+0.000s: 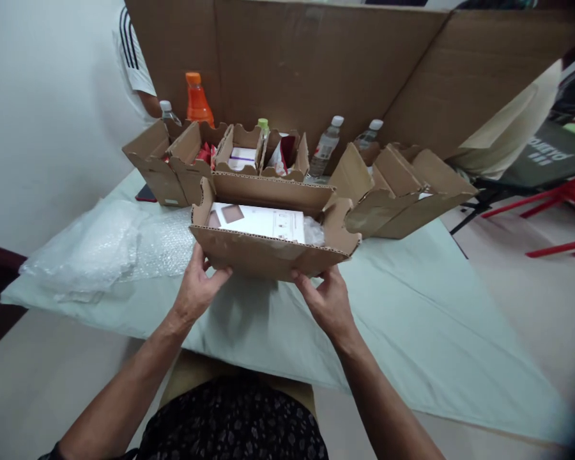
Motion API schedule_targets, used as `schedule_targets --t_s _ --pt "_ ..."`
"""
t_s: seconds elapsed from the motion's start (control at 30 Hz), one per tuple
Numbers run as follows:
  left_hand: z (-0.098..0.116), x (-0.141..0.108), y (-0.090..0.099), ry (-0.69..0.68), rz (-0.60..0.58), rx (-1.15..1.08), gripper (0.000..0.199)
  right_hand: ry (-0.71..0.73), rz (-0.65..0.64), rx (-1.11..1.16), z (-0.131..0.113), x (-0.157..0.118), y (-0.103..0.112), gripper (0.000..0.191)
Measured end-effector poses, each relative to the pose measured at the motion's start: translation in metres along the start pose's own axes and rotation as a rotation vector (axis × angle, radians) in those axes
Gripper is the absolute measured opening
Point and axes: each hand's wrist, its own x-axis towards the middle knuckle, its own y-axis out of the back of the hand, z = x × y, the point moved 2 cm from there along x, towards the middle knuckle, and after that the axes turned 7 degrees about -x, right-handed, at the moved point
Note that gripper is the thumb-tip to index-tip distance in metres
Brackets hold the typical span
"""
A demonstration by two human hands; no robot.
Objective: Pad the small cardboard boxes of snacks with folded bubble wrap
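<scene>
Both hands, the left hand (199, 287) and right hand (326, 300), gripped with curled fingers the front wall of an open cardboard box (268, 246) on the pale table cover (412, 319), a white carton (261, 222) inside bearing unreadable print.

Little can be read here. The dark green sheet (546, 156) at the right edge carries white lettering that appears upside down and is too unclear to spell out. The white printed card (261, 222) inside the open brown cardboard box (268, 252) bears small marks too fine to read. Labels on the clear plastic water bottles (324, 148) are illegible.
</scene>
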Motion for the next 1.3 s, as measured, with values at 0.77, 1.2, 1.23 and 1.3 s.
schedule_targets --t_s 0.77,1.2,1.23,1.3 --pt "-0.051 -0.116 -0.055 0.015 -0.326 0.165 0.102 -0.16 -0.366 0.22 0.085 -0.053 0.004 0.028" --pt "-0.06 -0.02 -0.134 -0.122 -0.558 0.133 0.09 -0.241 0.028 0.16 0.132 -0.031 0.029 0.029" --pt "-0.06 -0.007 -0.139 -0.113 -0.55 0.122 0.087 -0.236 0.045 0.175 0.129 -0.016 0.027 0.032" --pt "-0.059 0.018 -0.148 -0.099 -0.534 0.097 0.082 -0.227 0.095 0.197 0.122 0.008 0.024 0.039"
